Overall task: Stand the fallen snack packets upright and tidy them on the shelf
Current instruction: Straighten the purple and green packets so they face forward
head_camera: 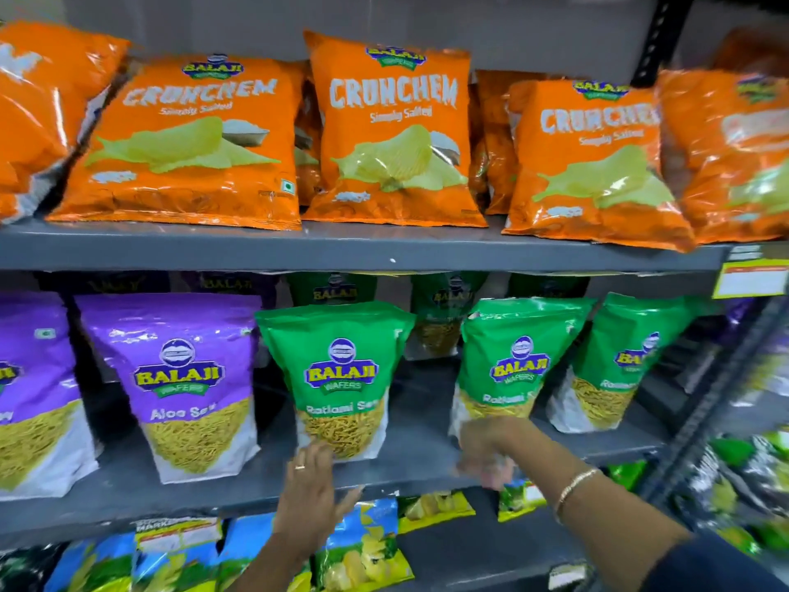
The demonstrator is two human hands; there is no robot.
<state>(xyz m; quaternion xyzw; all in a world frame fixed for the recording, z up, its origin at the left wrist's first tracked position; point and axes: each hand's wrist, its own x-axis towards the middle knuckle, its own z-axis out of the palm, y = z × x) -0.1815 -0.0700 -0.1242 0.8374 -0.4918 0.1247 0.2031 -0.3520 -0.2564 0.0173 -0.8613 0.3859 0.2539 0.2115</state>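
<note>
On the middle grey shelf [128, 484] stand purple Aloo Sev pouches [183, 378] at the left and green Ratlami Sev pouches to their right. My left hand [309, 493] is open, fingers spread, its fingertips touching the bottom of the middle green pouch [341, 373]. My right hand [486, 446] is blurred and sits at the lower left corner of the second green pouch [512, 365]; whether it grips the pouch is unclear. A third green pouch [619, 365] leans at the right. All front pouches stand upright, slightly tilted.
Orange Crunchem chip bags [393, 134] fill the upper shelf [341, 249], leaning back. More green pouches stand behind the front row. Blue and yellow packets [367, 544] lie on the shelf below. A yellow price tag [751, 277] hangs at the right. A dark rack upright [717, 403] runs down the right.
</note>
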